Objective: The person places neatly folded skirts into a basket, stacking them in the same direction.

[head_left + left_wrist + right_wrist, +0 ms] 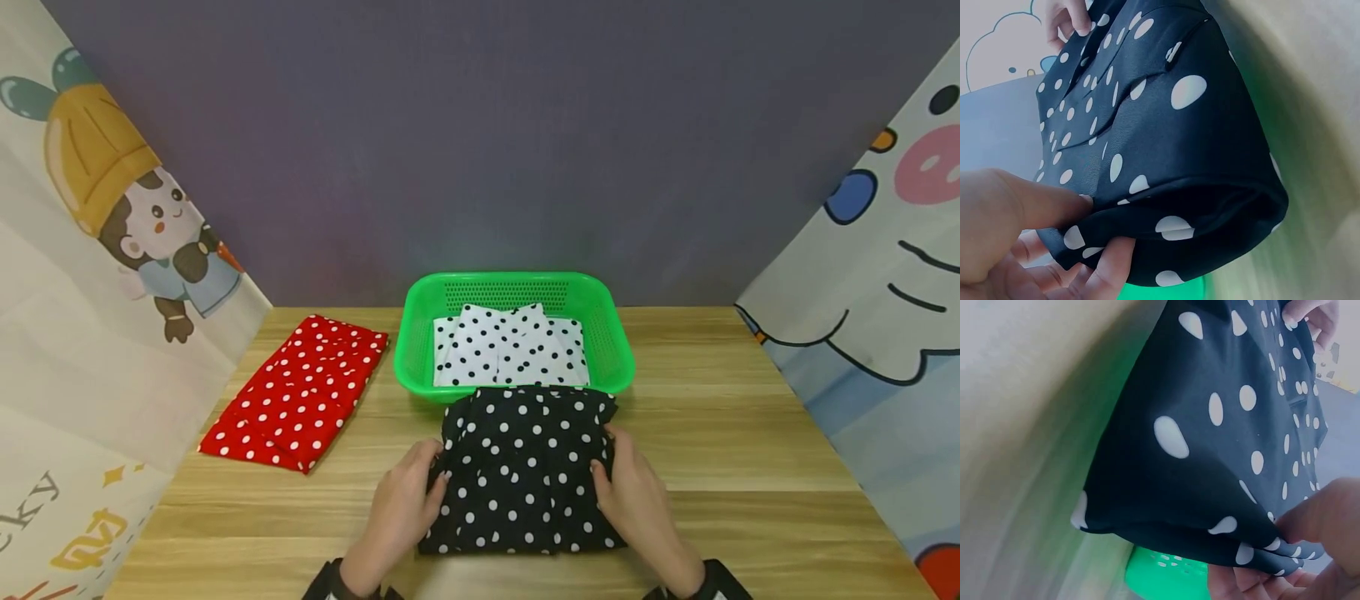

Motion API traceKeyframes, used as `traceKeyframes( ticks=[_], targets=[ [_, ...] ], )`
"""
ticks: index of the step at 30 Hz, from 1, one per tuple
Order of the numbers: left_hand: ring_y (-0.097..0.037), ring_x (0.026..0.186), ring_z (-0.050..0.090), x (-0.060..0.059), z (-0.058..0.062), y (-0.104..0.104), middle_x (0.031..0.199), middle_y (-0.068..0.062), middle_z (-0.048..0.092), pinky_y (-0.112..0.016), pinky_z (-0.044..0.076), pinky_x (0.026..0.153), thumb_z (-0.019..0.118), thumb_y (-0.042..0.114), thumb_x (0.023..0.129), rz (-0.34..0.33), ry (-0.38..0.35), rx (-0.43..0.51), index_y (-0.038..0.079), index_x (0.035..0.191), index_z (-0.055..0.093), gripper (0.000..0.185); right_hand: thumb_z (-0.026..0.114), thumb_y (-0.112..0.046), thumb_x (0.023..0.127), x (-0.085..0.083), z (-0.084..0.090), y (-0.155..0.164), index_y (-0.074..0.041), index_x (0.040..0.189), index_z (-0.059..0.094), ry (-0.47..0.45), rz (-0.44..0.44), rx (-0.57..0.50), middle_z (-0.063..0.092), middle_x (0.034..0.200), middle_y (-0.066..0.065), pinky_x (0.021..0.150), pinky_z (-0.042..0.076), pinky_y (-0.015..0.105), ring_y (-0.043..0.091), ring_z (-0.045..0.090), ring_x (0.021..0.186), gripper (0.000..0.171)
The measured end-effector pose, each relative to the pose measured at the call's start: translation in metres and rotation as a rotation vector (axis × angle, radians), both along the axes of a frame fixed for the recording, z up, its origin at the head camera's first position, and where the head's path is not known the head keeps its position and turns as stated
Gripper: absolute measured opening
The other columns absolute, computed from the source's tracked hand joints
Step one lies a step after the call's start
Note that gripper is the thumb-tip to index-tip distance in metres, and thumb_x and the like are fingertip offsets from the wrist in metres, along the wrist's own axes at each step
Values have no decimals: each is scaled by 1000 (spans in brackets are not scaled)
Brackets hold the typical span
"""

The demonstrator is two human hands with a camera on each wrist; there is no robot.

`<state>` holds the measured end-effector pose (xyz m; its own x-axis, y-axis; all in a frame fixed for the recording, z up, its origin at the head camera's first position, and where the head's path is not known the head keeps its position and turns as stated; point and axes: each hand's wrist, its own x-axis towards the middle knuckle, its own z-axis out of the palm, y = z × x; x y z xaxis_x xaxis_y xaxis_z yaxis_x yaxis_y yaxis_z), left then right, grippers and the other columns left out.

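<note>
Both hands, left hand [401, 500] and right hand [633, 492], pinch the black cloth [525, 475] between them (opposite edges).

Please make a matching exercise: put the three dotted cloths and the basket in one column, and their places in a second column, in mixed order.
Things:
1. black cloth
2. white cloth
3. red cloth
4. basket

Places:
A. inside the basket
B. flat on the table, left of the basket
C. at the back of the table, in the middle
D. gripped by both hands

Pairs: 1-D, 2-A, 3-B, 4-C
</note>
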<state>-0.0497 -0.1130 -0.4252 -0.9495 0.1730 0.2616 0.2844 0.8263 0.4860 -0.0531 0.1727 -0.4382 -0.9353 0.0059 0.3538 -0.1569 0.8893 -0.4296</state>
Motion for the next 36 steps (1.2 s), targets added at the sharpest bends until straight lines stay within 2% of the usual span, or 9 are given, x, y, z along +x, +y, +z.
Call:
traceKeyframes(
  ticks=[3,8,12,16,20,23,28,31,36],
  targets=[
    [-15,74,60,-5,3,0,91,-3,62,-30,50,60,71,8,75,5,25,1,9,103,55,32,70,-3,74,-5,3,0,3,123,42,8,1,-6,63,86,24,43,38,31,26,58,61,56],
    [-17,73,60,-15,6,0,89,-4,63,-31,48,58,72,8,75,15,50,4,10,103,55,32,68,-5,76,-15,7,-1,2,124,40,17,5,-24,61,98,27,43,40,35,31,60,67,55],
    [-18,71,61,-24,11,0,88,-5,64,-31,49,57,72,6,74,9,106,8,8,102,56,32,68,-3,75,-24,10,-1,2,123,41,78,29,-28,61,98,26,41,37,33,29,58,61,55],
    [-20,71,61,-33,16,-1,88,-5,63,-32,49,57,72,6,74,5,146,19,7,101,56,31,68,-2,75,-33,16,0,4,122,40,101,55,-20,61,95,26,39,34,28,24,53,54,55],
    [-21,76,62,-43,20,0,92,-7,64,-34,51,61,70,6,76,3,138,39,6,104,57,31,66,-1,77,-44,24,2,6,123,40,96,78,-21,59,98,28,41,39,30,27,56,58,53],
    [-22,79,63,-51,23,0,95,-9,65,-36,52,63,69,6,78,2,116,48,5,106,58,31,65,-2,79,-53,30,3,7,123,41,88,88,-28,57,105,29,46,45,36,33,60,67,51],
    [-22,81,62,-60,29,1,98,-11,65,-36,53,67,67,5,79,-2,98,63,4,107,58,30,64,-2,79,-65,37,4,9,122,43,110,103,-35,58,106,29,50,47,41,35,61,72,49],
    [-23,81,61,-64,33,1,98,-11,64,-36,52,68,67,5,79,-2,100,78,2,107,58,30,64,-1,79,-71,41,4,9,121,44,126,114,-38,58,106,29,50,47,41,35,61,70,48],
    [-23,75,59,-74,42,0,93,-12,64,-34,51,61,67,4,78,0,113,89,1,107,58,30,62,-3,82,-82,52,3,8,124,42,87,119,-37,57,106,29,42,41,35,26,55,53,49]
  ],
)
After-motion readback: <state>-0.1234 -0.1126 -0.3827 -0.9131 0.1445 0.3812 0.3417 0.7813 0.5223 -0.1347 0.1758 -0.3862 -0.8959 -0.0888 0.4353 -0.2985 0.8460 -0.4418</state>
